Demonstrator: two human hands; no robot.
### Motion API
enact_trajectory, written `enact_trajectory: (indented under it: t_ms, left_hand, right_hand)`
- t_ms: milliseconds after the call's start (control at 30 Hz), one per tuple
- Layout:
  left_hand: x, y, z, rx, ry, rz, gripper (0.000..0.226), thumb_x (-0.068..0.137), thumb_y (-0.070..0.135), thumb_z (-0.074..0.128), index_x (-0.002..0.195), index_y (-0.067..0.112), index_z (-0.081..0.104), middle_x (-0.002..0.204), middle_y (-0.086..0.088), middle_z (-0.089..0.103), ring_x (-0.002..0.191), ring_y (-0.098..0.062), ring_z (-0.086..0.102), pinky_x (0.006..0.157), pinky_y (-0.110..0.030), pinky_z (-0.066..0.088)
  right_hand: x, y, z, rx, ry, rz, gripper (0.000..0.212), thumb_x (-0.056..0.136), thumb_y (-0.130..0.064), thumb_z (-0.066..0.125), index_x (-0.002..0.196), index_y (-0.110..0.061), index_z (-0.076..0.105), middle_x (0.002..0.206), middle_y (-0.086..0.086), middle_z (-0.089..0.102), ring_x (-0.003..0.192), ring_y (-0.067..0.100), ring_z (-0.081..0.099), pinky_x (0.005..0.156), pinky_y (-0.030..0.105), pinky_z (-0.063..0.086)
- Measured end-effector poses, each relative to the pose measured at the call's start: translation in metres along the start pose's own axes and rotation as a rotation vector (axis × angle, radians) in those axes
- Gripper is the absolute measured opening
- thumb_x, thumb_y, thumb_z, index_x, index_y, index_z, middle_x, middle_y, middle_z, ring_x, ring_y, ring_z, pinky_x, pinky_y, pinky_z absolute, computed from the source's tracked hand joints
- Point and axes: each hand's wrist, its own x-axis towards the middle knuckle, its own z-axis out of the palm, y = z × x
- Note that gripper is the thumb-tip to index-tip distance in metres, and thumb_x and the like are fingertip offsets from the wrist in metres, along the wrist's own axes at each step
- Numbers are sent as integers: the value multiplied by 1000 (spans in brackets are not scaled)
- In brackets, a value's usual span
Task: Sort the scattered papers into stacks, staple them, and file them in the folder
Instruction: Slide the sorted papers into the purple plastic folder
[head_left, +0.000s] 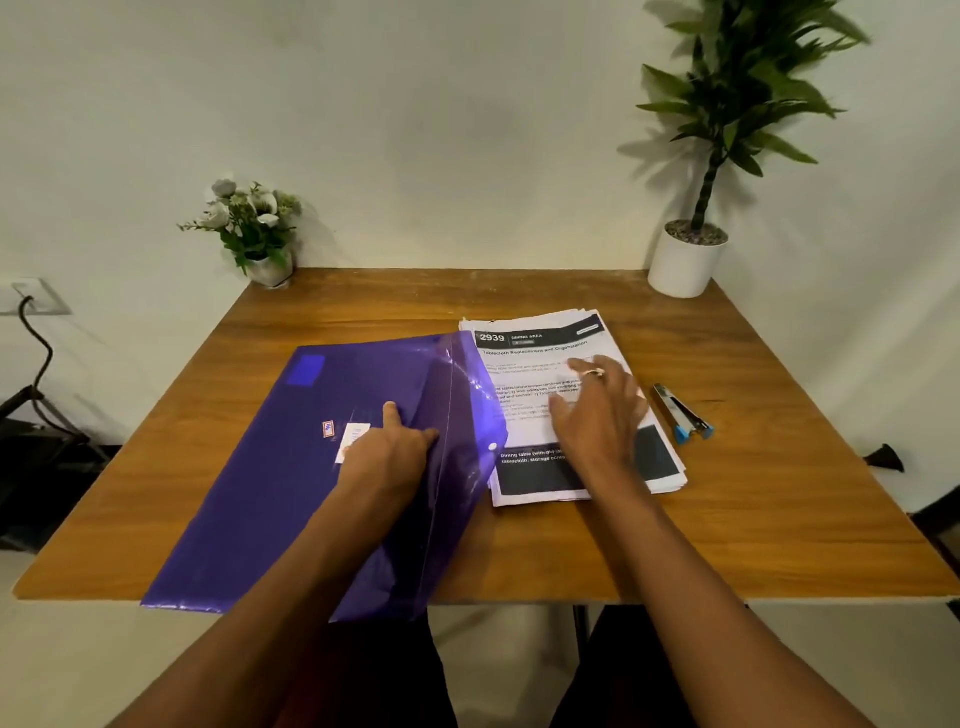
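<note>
Purple folder (291, 467) lies on the table (727, 519), its flap overlapping the papers (540, 353). Left hand (384, 449) pinches the folder at its opening, thumb on top, fingers tucked under. Right hand (597, 410) rests flat on the papers, fingers spread. Stapler (680, 415) lies just beside them.

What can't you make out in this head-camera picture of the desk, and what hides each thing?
Head view, paper stack: small print blurred, middle covered by the right hand.
Head view, folder: contents hidden by its dark plastic.
Head view, left hand: fingertips hidden under the flap.
Head view, tall plant: top cut off by the upper edge.
</note>
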Motion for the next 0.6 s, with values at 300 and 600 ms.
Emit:
enact_trajectory:
  t_ms: [300,600]
  left_hand:
    - [2,3,2,28,-10,-17,50,110,25,30,158,36,28,165,-27,4,116,-43,61,92,-52,52]
    - [7,0,4,50,-22,-15,52,110,23,31,159,38,23,166,-26,1,113,-40,64,89,-47,56]
  right_hand:
    - [30,45,-19,-28,-36,178,70,85,-27,80,147,-24,47,138,6,58,133,30,44,106,47,28]
    - [32,35,-38,230,-276,142,33,98,-22,64,130,-17,61,124,0,67,88,15,65,65,29,55]
